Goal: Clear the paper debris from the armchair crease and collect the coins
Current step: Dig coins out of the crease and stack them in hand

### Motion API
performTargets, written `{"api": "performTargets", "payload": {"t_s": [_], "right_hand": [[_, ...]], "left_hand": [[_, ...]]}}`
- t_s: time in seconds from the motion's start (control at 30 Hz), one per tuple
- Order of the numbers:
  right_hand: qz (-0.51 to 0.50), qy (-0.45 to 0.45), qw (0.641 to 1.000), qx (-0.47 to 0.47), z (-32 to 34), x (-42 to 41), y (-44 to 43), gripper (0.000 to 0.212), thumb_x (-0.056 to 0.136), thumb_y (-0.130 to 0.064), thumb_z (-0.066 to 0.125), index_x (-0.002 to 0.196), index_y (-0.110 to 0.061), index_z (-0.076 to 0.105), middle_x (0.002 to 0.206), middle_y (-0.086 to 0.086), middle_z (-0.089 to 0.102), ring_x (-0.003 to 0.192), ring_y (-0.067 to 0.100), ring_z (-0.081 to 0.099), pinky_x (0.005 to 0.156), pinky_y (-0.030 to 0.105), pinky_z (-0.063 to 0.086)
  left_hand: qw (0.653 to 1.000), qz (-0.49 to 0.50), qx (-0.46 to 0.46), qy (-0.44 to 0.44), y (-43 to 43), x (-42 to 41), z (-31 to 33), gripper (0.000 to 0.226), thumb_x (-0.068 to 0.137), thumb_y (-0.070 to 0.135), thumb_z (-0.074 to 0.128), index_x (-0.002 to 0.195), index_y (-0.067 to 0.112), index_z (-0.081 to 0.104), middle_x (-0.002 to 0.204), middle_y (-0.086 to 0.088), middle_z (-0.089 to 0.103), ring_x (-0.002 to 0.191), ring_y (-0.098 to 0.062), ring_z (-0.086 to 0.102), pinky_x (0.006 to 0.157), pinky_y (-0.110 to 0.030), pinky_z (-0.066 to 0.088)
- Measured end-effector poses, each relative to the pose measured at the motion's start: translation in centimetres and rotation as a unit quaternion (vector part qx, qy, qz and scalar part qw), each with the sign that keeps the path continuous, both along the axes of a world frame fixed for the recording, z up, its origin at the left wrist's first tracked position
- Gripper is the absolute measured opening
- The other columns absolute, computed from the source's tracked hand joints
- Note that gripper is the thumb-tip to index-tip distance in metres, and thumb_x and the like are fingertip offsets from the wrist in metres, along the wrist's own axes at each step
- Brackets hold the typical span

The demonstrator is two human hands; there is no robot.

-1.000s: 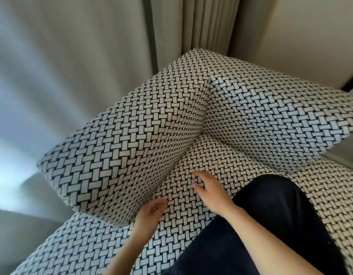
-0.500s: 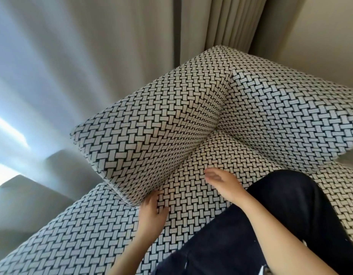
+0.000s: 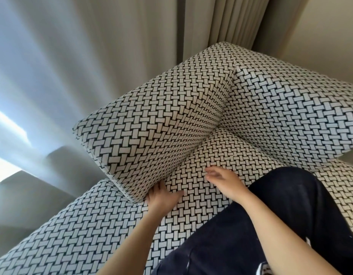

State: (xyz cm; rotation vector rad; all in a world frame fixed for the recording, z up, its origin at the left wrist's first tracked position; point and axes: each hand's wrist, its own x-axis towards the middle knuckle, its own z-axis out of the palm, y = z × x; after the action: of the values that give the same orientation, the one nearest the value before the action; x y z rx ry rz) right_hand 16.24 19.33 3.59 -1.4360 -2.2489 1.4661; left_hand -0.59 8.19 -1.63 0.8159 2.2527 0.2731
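At far left, a curtain (image 3: 52,76) is hanging behind the armchair. The armrest (image 3: 152,126) is meeting the seat (image 3: 227,153) along the crease (image 3: 193,155), which is running from the front corner back toward the backrest (image 3: 290,106). The left hand (image 3: 161,199) is resting at the front end of this crease, thumb spread on the seat and fingers tucked into the gap under the armrest. This is judged to be a probing position, since that gap is where debris would be collecting. The fingertips are hidden, so it cannot be told whether they are pinching anything. Further right, the right hand (image 3: 225,181) is hovering over the seat with fingers loosely extended and gripping nothing. It is judged to be waiting to receive whatever the left hand works out. The hand is slightly blurred. No paper debris or coins are showing anywhere. If present, they are lying inside the crease, just beyond the left fingers and to the left of the right hand. A dark trouser leg (image 3: 290,215) is occupying the seat at right.
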Motion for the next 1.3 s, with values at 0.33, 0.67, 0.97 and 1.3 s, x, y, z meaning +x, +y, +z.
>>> {"api": "performTargets", "payload": {"t_s": [0.33,0.67,0.97,1.3], "right_hand": [[-0.020,0.021,1.000,0.001,0.4,0.0,-0.3,0.031,0.095,-0.029,0.052,0.126,-0.025,0.054,0.108,-0.015,0.056,0.091,-0.008,0.050,0.069,0.007,0.036],[-0.034,0.019,0.999,0.029,0.5,0.4,0.1,0.029,0.096,-0.024,0.051,0.124,-0.020,0.057,0.111,-0.010,0.059,0.100,0.005,0.054,0.092,0.021,0.041],[-0.071,0.061,0.995,0.017,0.8,0.3,0.2,0.027,0.095,-0.020,0.052,0.121,-0.020,0.060,0.113,-0.008,0.061,0.104,0.005,0.055,0.086,0.015,0.039],[-0.146,0.116,0.982,-0.039,0.0,0.6,0.5,0.027,0.095,-0.019,0.052,0.121,-0.019,0.059,0.113,-0.007,0.063,0.101,0.004,0.060,0.073,0.009,0.039]], "left_hand": [[0.970,0.164,0.082,-0.157,0.8,0.0,-0.6,0.084,0.081,0.062,0.054,0.149,0.036,0.012,0.158,0.000,-0.003,0.144,-0.028,-0.010,0.116,-0.048,-0.010],[0.938,0.156,0.282,-0.125,-2.4,2.0,0.1,0.062,0.085,0.020,0.063,0.142,0.020,0.040,0.147,-0.001,0.039,0.138,-0.019,0.031,0.116,-0.045,0.021],[0.968,0.021,0.222,-0.120,3.3,2.2,1.9,0.079,0.088,0.028,0.060,0.151,0.020,0.013,0.157,0.002,0.017,0.143,-0.017,0.016,0.115,-0.035,0.016],[0.920,0.164,0.191,-0.299,9.5,3.0,1.8,0.079,0.082,0.035,0.061,0.148,0.024,0.019,0.154,-0.004,0.024,0.140,-0.024,0.023,0.115,-0.047,0.019]]}}
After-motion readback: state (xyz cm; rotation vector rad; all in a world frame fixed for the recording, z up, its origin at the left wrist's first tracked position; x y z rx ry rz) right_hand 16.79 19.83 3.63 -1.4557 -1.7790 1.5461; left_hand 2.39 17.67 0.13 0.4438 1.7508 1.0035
